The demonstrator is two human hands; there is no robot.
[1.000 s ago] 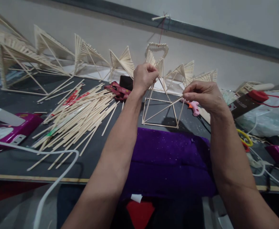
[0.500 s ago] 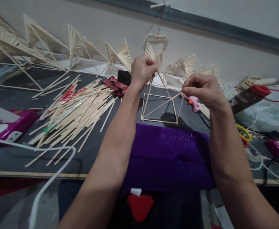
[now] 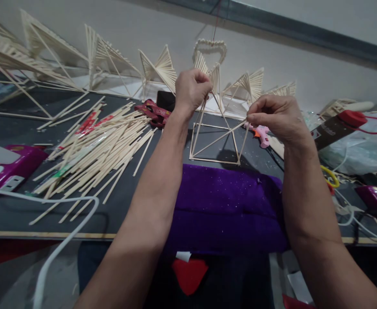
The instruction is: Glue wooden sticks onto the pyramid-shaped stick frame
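A small frame of thin wooden sticks stands on the dark table, with a square base and slanted sticks rising from its corners. My left hand pinches the upper ends of slanted sticks at the frame's top left. To the right, my right hand pinches the upper end of slanted sticks at thumb and fingertip; one of them runs down to the near left corner. Both hands are closed. The exact joints under the fingertips are hidden. Behind the right fingers lies a pink glue gun.
Loose wooden sticks lie in a pile at left, near maroon-handled scissors. Finished fan-like stick models line the wall. A purple cloth covers the front edge. A dark bottle with red cap leans at right; white cables cross both sides.
The view has shifted slightly. Both hands keep their pinch on the stick frame, with hardly any movement relative to it.
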